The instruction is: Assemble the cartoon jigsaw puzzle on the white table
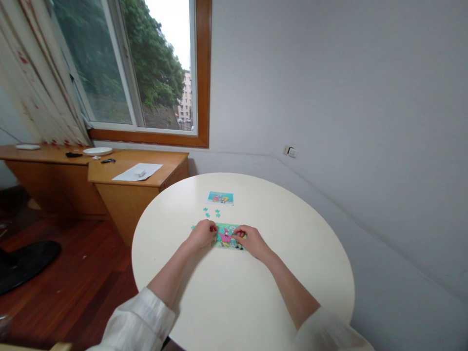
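Note:
A jigsaw puzzle [225, 239] with a pink starfish cartoon character lies on the round table, between my two hands. My left hand [202, 234] is closed at the puzzle's left edge, its fingertips curled together; whatever they hold is hidden. Over the right part of the puzzle, my right hand [253, 241] has its thumb and fingers pinched. Anything in that pinch is too small to make out. Several loose teal puzzle pieces [218, 213] lie just beyond the puzzle, and another piece [193, 227] shows beside my left hand.
Past the loose pieces lies a picture card [220, 198] with similar cartoon characters. The white round table [292, 273] stands near a wall. At the left, a wooden desk [171, 163] holds a paper sheet [146, 170] and a white plate [98, 151] below a window.

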Action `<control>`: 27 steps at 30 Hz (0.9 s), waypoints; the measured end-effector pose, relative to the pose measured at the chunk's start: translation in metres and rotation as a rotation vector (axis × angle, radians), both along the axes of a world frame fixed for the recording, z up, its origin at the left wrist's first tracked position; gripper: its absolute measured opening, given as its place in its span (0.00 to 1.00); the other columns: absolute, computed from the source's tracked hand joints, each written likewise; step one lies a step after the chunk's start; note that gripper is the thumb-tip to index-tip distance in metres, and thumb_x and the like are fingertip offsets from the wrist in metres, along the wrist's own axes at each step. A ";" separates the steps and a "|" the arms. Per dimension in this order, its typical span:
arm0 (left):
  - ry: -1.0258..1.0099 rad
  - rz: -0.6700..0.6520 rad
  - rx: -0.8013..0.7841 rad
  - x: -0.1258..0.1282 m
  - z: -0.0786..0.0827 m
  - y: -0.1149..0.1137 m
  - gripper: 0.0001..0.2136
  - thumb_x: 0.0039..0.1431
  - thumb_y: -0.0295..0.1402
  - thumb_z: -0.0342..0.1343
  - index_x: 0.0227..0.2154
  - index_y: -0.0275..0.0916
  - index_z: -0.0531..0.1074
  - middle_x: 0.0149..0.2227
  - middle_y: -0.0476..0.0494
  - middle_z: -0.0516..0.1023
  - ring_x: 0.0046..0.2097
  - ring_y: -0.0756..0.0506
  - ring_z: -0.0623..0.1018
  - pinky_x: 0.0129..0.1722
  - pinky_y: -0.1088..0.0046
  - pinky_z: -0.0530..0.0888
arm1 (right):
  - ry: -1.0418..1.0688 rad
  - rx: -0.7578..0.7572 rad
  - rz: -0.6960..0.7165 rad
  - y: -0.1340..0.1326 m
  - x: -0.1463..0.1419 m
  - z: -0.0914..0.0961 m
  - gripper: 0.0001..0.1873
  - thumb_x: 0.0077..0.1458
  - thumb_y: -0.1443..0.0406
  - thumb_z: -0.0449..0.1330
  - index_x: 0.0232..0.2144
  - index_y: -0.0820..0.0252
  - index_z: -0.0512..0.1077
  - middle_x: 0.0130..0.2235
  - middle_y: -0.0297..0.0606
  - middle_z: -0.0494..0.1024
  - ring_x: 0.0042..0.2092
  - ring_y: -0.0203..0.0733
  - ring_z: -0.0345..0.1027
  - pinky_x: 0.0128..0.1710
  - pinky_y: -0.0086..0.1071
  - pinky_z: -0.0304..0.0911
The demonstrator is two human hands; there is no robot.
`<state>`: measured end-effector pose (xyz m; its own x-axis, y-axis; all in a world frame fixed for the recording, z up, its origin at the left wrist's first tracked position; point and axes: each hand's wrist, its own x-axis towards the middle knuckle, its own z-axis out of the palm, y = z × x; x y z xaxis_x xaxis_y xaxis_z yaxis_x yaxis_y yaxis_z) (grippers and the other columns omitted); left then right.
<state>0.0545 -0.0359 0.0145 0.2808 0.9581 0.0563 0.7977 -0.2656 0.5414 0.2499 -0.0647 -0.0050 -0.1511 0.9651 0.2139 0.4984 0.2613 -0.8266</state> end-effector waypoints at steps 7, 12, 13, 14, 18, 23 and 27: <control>0.008 -0.102 -0.040 -0.006 0.007 0.001 0.15 0.43 0.22 0.51 0.33 0.35 0.78 0.35 0.43 0.79 0.36 0.46 0.75 0.36 0.76 0.68 | -0.014 -0.008 -0.003 0.000 0.000 0.000 0.06 0.44 0.66 0.58 0.26 0.62 0.72 0.23 0.31 0.68 0.27 0.33 0.61 0.29 0.27 0.58; -0.048 -0.070 -0.037 -0.005 0.003 0.002 0.13 0.42 0.22 0.53 0.31 0.35 0.78 0.33 0.45 0.79 0.35 0.47 0.75 0.35 0.77 0.68 | -0.038 0.007 0.001 -0.001 0.001 0.000 0.05 0.44 0.66 0.58 0.26 0.62 0.72 0.24 0.32 0.69 0.27 0.33 0.62 0.29 0.27 0.59; -0.058 -0.065 -0.033 -0.005 0.002 0.002 0.12 0.42 0.22 0.53 0.30 0.36 0.78 0.33 0.45 0.79 0.34 0.47 0.74 0.35 0.77 0.68 | -0.040 0.008 0.000 -0.001 0.001 0.000 0.05 0.44 0.66 0.58 0.26 0.62 0.72 0.24 0.32 0.69 0.28 0.33 0.62 0.29 0.27 0.59; -0.065 -0.065 -0.028 -0.004 0.001 0.002 0.12 0.42 0.23 0.53 0.30 0.36 0.77 0.32 0.45 0.79 0.34 0.47 0.74 0.35 0.77 0.67 | -0.040 0.008 -0.002 -0.001 0.001 0.001 0.05 0.44 0.66 0.58 0.26 0.62 0.72 0.24 0.32 0.69 0.28 0.34 0.62 0.29 0.27 0.59; -0.073 -0.085 -0.009 -0.004 -0.003 0.003 0.10 0.41 0.23 0.53 0.28 0.34 0.77 0.29 0.44 0.78 0.33 0.47 0.73 0.33 0.76 0.66 | -0.035 0.004 0.001 -0.002 0.001 0.002 0.05 0.44 0.66 0.58 0.26 0.62 0.72 0.24 0.32 0.68 0.28 0.34 0.62 0.29 0.27 0.59; -0.091 -0.097 -0.005 -0.003 -0.005 0.004 0.09 0.41 0.24 0.52 0.25 0.32 0.76 0.25 0.46 0.75 0.32 0.46 0.72 0.32 0.75 0.66 | -0.030 0.011 0.007 -0.001 0.002 0.000 0.06 0.44 0.65 0.58 0.27 0.62 0.72 0.25 0.32 0.69 0.28 0.34 0.63 0.30 0.27 0.60; -0.076 -0.069 -0.010 -0.002 -0.004 0.003 0.11 0.41 0.24 0.52 0.29 0.33 0.76 0.30 0.44 0.77 0.34 0.46 0.73 0.35 0.75 0.67 | -0.036 0.019 0.010 0.000 0.003 -0.002 0.06 0.44 0.65 0.58 0.27 0.62 0.72 0.25 0.33 0.70 0.29 0.34 0.63 0.30 0.28 0.60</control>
